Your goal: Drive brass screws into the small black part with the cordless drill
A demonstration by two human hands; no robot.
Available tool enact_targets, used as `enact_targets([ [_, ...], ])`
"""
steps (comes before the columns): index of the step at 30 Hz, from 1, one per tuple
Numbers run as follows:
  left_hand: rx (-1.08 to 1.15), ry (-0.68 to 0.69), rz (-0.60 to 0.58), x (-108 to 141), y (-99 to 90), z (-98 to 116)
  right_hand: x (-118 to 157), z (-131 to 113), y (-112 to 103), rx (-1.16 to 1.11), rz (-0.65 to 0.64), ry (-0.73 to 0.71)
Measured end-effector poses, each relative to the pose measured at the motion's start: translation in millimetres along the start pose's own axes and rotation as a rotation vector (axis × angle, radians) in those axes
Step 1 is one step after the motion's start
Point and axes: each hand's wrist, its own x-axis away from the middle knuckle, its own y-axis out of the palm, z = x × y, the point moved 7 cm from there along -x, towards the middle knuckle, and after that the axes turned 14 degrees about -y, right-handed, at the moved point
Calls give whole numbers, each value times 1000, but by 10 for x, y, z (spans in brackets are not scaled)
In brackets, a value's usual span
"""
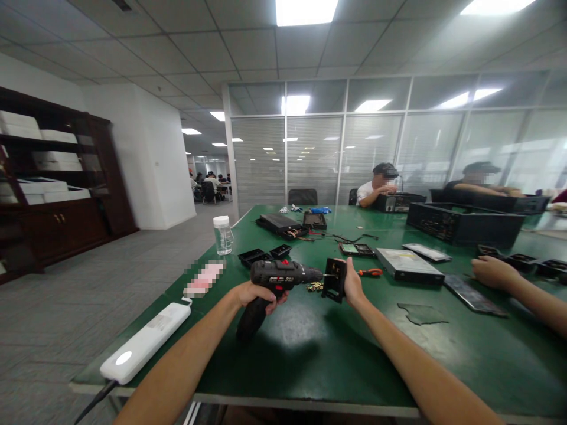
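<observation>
My left hand (259, 293) grips the handle of a black and red cordless drill (283, 274), held level above the green table (310, 348). The drill's bit points right, into a small black square part (335, 278). My right hand (353, 283) holds that part upright by its right edge. A small pile of brass screws (314, 287) lies on the table just under the bit. An orange-handled screwdriver (370, 272) lies just right of my right hand.
A grey optical drive (407, 265) and another person's hand (491, 271) lie to the right. A white power strip (146, 342) sits near the table's left edge, with a water bottle (222, 234) further back. A black computer case (463, 223) and two seated people are at the far side.
</observation>
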Motion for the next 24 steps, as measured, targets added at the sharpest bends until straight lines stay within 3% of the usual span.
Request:
enact_targets([
  [7, 32, -10, -13, -27, 13, 17, -102, -32, 22, 72, -54, -13],
  [17, 14, 11, -15, -25, 10, 15, -44, -44, 14, -19, 18, 33],
  [24, -23, 12, -10, -31, 48, 30, -7, -82, -21, -11, 26, -41],
])
